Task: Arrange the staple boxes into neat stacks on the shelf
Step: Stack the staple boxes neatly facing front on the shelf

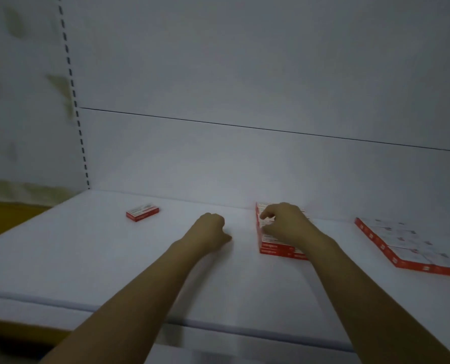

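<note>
A white shelf (87,258) carries red and white staple boxes. One single box (142,212) lies alone at the back left. A stack of boxes (276,249) stands in the middle, and my right hand (287,224) rests on top of it with curled fingers touching the top boxes. My left hand (212,232) is curled into a fist on the bare shelf just left of that stack, holding nothing that I can see. A flat layer of several boxes (407,245) lies at the right.
The shelf's white back panel (245,166) rises right behind the boxes. A slotted upright (79,127) runs down the left side. The shelf's front edge (166,321) crosses below my forearms, with a dark gap underneath at the lower left.
</note>
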A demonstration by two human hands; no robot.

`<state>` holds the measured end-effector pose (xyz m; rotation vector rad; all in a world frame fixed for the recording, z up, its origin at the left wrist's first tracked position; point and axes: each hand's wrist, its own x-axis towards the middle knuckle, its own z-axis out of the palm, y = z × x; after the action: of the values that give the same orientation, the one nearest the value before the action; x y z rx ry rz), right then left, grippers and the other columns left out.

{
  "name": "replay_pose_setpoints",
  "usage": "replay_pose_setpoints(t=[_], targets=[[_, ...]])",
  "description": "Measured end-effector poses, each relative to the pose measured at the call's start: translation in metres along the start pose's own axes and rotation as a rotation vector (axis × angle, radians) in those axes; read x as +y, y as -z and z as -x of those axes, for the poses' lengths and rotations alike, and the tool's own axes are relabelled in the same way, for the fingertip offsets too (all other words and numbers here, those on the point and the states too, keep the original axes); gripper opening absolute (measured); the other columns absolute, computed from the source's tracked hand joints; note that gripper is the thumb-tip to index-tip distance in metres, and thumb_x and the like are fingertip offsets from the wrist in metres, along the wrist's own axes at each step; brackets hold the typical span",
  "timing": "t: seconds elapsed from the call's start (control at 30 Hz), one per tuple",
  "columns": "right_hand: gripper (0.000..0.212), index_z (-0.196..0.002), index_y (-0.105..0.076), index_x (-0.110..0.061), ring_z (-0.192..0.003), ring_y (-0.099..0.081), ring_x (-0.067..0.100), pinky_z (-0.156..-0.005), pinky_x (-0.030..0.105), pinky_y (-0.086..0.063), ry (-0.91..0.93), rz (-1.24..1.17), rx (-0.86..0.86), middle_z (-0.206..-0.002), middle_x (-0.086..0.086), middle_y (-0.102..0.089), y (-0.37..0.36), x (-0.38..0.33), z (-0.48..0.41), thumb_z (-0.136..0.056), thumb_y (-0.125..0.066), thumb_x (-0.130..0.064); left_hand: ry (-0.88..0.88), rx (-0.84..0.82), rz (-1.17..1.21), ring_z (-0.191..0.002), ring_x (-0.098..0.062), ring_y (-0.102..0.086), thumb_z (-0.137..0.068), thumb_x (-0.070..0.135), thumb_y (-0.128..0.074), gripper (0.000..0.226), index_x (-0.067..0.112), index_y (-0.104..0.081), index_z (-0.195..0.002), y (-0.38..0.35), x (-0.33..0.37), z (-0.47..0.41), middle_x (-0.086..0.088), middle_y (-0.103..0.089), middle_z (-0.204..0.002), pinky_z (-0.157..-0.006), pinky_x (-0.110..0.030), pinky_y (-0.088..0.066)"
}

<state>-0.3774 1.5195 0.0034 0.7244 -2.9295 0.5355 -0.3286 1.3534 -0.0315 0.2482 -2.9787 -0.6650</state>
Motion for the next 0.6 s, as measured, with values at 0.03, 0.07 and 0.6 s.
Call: replay_pose_setpoints(t=[0.03, 0.07, 0.6], targets=[[0.037, -0.121, -0.060, -0.015, -0.118, -0.049, 0.020, -0.094, 0.023, -0.036, 0.030, 0.006, -0.024, -0.128, 0.006, -0.054, -0.004, -0.010, -0.006, -0.084, -0.065, -0.019, 0.026, 0.023, -0.018, -0.096, -0.022, -0.050, -0.091, 0.026, -0.057, 0.015, 0.015, -0.048, -0.097, 0.008, -0.014, 0.001, -0.012, -0.051, -0.106, -0.079, -0.027, -0.038], [0.037, -0.122, -0.060, -0.016, -0.118, -0.049, 0.020, -0.094, 0.024, -0.036, 0.059, 0.013, -0.050, -0.129, 0.007, -0.053, -0.010, -0.020, -0.013, -0.085, -0.064, -0.019, 0.058, 0.047, -0.033, -0.091, -0.020, -0.047, -0.091, 0.026, -0.056, 0.016, 0.014, -0.048, -0.096, 0.016, -0.029, 0.002, -0.011, -0.051, -0.104, -0.078, -0.026, -0.036], [0.066, -0.149, -0.020, -0.024, -0.142, -0.019, 0.022, -0.117, 0.032, -0.018, 0.405, 0.018, -0.304, -0.156, -0.001, -0.019, -0.116, -0.160, -0.126, -0.091, -0.042, -0.002, 0.462, 0.220, -0.148, -0.113, -0.026, -0.051, -0.093, 0.031, -0.053, 0.039, 0.006, -0.055, -0.122, 0.093, -0.209, 0.030, -0.012, -0.054, -0.124, -0.093, -0.031, -0.041]])
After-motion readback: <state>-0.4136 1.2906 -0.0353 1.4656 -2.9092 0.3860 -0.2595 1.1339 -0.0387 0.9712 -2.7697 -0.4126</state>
